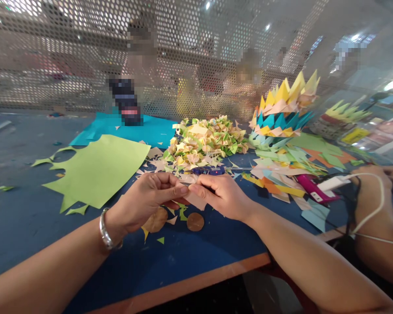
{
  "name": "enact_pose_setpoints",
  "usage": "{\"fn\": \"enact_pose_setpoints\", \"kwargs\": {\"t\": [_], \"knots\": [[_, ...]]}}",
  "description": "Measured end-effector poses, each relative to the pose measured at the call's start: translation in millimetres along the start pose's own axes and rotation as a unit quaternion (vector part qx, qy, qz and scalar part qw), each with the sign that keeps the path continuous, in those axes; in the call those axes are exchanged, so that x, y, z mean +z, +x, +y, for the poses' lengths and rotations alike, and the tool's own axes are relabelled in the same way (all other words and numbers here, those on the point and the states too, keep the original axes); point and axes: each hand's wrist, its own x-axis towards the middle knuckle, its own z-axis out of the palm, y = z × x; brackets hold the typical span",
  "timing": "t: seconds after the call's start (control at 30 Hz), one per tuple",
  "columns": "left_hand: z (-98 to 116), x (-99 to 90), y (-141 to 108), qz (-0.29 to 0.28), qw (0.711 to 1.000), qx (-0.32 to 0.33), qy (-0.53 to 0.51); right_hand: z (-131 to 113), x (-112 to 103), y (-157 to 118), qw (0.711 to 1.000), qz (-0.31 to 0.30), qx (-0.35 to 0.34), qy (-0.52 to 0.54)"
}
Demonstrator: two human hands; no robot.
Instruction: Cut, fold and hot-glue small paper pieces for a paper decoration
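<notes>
A small piece of pale pink paper [196, 201] is pinched between my two hands at the middle of the table. My left hand [152, 196], with a silver bangle on its wrist, is closed on the paper's left side. Fingertips nearly touching it, my right hand [222, 195] is closed on the other side. Just beyond them lies a heap of small cut paper pieces [209, 141]. Two brown round discs [195, 222] rest below the hands among green and yellow scraps. The far fingers are partly hidden.
A large green sheet [101, 172] with a jagged left edge lies left, before a blue sheet [94, 128] and a phone [127, 102]. Stacked spiky paper crowns [281, 109] stand at the right, near strips, a magenta power bank [316, 189] with a white cable, and another person's arm.
</notes>
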Motion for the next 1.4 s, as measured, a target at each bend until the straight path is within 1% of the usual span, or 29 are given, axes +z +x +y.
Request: {"fn": "enact_pose_setpoints", "kwargs": {"t": [0.43,0.5,0.57,0.63,0.67,0.77,0.83,0.9,0.93,1.0,1.03,1.07,1.1,1.13,1.2,1.3,1.4], "knots": [[1,-0.8,1,-0.021,0.999,-0.007,0.032,2,0,0,1.000,-0.006,-0.011,0.001],[4,-3.2,1,-0.030,0.998,-0.012,0.057,3,0,0,1.000,-0.003,-0.009,0.007],[9,-10.4,2,-0.049,0.992,-0.019,0.116,3,-1,1,1.000,0.004,0.001,0.009],[15,-23.2,3,-0.065,0.973,-0.017,0.220,4,-2,1,1.000,0.011,0.017,0.012],[18,-31.2,3,-0.059,0.955,-0.006,0.290,4,-3,1,0.999,0.015,0.025,0.014],[26,-56.4,3,-0.009,0.882,0.040,0.470,5,-4,1,0.999,0.023,0.034,0.019],[29,-70.1,3,0.037,0.827,0.041,0.560,6,-3,1,0.999,0.025,0.030,0.022],[31,-78.9,4,0.090,0.779,0.043,0.619,6,-3,1,0.999,0.027,0.025,0.023],[31,-81.5,5,0.118,0.760,0.052,0.637,6,-2,1,0.999,0.029,0.022,0.021],[30,-83.3,12,0.172,0.726,0.103,0.658,7,-1,1,0.999,0.031,0.015,0.016],[29,-82.8,16,0.189,0.709,0.136,0.665,7,-1,1,0.999,0.031,0.012,0.012],[27,-81.6,21,0.195,0.693,0.166,0.674,7,0,2,0.999,0.030,0.010,0.008],[24,-80.0,25,0.191,0.683,0.184,0.681,7,0,1,0.999,0.030,0.010,0.004],[22,-78.1,30,0.184,0.677,0.188,0.687,7,0,1,1.000,0.029,0.011,-0.001],[15,-74.7,36,0.172,0.676,0.181,0.693,6,1,1,1.000,0.027,0.013,-0.006],[6,-73.3,42,0.179,0.689,0.185,0.678,5,2,0,1.000,0.026,0.015,-0.008],[2,-77.2,46,0.199,0.705,0.188,0.654,4,2,-1,0.999,0.026,0.015,-0.009]]}}
